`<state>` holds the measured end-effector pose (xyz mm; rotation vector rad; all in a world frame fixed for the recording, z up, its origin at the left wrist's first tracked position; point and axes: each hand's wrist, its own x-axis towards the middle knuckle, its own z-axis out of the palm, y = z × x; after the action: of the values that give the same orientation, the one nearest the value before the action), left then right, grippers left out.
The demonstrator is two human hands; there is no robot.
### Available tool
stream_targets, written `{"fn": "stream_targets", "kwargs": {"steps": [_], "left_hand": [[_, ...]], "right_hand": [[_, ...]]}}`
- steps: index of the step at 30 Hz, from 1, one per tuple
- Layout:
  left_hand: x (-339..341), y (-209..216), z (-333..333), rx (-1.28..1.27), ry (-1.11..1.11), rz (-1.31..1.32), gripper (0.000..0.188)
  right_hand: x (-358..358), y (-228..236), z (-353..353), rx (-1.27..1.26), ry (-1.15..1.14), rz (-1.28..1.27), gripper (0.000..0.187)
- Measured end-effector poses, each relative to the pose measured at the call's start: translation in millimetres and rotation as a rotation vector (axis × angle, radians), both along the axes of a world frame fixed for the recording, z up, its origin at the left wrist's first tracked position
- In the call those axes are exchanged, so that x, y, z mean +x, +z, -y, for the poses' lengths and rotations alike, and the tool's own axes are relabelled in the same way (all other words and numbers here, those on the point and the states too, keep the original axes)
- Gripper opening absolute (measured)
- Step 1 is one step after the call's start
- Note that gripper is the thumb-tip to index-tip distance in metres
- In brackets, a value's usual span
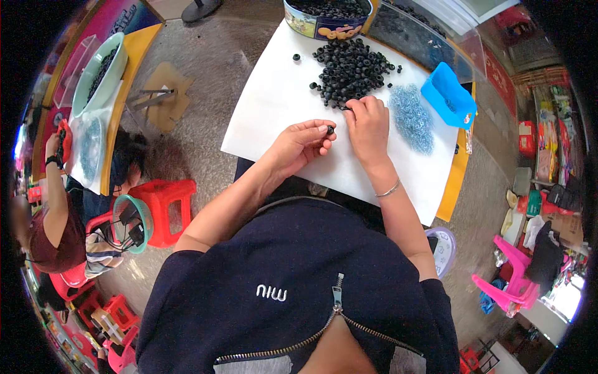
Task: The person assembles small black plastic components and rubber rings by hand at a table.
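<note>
My left hand [302,144] is closed, pinching a small black round part [330,129] between thumb and fingertip above the white tabletop [268,100]. My right hand [369,128] has its fingers pressed together at the near edge of a pile of black round hollow parts [352,68]. Dark material shows at the fingertips, but I cannot make out what they pinch. To the right of that hand lies a heap of small clear bluish rings [411,118]. Beyond it a blue scoop-shaped tray [447,93] holds a few more rings.
A printed oval tub [327,26] full of black parts stands at the table's far edge, beside a clear-walled box [417,37]. At the left, another person [59,230] sits by a table with a pale green basin [99,75]. Red stools [165,209] and a pink chair [514,274] stand around.
</note>
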<state>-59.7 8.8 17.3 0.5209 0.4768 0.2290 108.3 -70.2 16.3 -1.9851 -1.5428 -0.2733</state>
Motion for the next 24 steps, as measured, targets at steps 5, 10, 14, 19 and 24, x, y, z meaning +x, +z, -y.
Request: {"fn": "stream_targets", "kwargs": {"steps": [5,10,14,19,24], "left_hand": [[0.0,0.9,0.1,-0.004,0.000,-0.003,0.022],[4.5,-3.0,-0.2,0.015,0.008,0.003,0.025],[10.0,-1.9,2.4,0.027,0.018,-0.001,0.024],[12.4,2.6,6.5,0.090,0.018,-0.028,0.023],[13.8,8.4,14.3,0.212,0.073,-0.054,0.022]], "right_hand": [[5.6,-6.9,1.8,0.045,0.021,-0.082,0.010],[-3.7,12.6,18.4,0.035,0.000,-1.051,0.016],[-13.5,30.2,32.8,-0.067,0.032,-1.320,0.016],[-29.5,37.6,38.3,0.009,0.052,-1.142,0.015],[-36.4,40.9,41.3,0.058,0.056,-0.749,0.012]]}}
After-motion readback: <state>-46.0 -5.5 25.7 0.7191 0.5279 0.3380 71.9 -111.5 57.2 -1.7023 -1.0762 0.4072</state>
